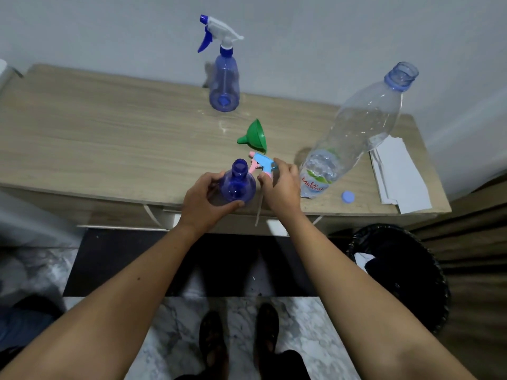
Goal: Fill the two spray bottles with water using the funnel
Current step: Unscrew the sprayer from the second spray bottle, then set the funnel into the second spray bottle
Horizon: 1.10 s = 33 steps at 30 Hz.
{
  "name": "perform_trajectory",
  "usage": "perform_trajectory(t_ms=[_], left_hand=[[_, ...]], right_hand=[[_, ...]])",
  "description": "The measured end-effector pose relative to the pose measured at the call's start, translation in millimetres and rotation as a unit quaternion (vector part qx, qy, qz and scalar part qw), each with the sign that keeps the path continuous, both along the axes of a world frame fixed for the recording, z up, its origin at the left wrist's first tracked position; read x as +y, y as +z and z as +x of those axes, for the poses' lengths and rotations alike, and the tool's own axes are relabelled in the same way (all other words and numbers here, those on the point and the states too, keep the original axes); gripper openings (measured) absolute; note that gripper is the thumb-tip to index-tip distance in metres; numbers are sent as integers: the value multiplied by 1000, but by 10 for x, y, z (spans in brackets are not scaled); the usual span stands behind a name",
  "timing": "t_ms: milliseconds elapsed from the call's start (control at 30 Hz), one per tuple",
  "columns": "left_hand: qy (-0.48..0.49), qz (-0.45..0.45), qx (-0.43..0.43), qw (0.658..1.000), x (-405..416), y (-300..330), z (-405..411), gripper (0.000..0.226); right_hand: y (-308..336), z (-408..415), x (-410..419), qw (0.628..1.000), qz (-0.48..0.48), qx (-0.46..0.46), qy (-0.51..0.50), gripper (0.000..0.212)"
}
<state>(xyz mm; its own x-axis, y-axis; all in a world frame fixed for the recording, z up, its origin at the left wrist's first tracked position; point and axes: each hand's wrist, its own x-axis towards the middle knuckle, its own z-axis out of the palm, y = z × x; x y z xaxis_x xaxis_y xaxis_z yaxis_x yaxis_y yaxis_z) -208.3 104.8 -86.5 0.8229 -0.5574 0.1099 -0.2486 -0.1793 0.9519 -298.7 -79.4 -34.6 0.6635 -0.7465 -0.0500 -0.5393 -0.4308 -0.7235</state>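
An open-necked blue spray bottle [238, 183] stands near the front edge of the wooden table [109, 138], and my left hand [208, 201] grips its body. My right hand [279, 187] holds its removed pink and light-blue spray head [262, 164] just to the right, with the dip tube hanging down over the table edge. A green funnel [255, 137] lies on its side just behind. A second blue spray bottle [223, 78], with its white and blue trigger head on, stands at the back. A large uncapped water bottle [356, 133] stands to the right, holding some water at the bottom.
The blue bottle cap [348, 196] lies by the front right edge. Folded white paper [397, 174] covers the table's right end. A black bin [397, 272] stands on the floor to the right. My feet [238, 338] are on the marble floor.
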Motion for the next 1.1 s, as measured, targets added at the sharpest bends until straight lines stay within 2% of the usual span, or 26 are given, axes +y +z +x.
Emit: perform_trajectory(t_ms=[167,300,467,633,800,1100], left_hand=[[-1,0,3,1000,4,2,-1,78],[5,-2,8,1000,7,23,-12,76],[9,-3,6,1000,-8,10,-17,72],[10,-1,-2,1000,-7,11,-15,73],[5,0,-11,1000,4,33,-18,74],[13,8,-16,1000,7,15,-17,73]], right_hand=[[2,-18,-5,999,-26,-39,1,50],[20,48,-61,995,-63,-78,-1,38],[99,308,-163,993,-39,-116,-2,34],[109,575,-229,995,-16,-96,-14,33],[-14,703,-308,993,33,-107,-43,24],[65,696,-309,992,41,-120,-14,30]])
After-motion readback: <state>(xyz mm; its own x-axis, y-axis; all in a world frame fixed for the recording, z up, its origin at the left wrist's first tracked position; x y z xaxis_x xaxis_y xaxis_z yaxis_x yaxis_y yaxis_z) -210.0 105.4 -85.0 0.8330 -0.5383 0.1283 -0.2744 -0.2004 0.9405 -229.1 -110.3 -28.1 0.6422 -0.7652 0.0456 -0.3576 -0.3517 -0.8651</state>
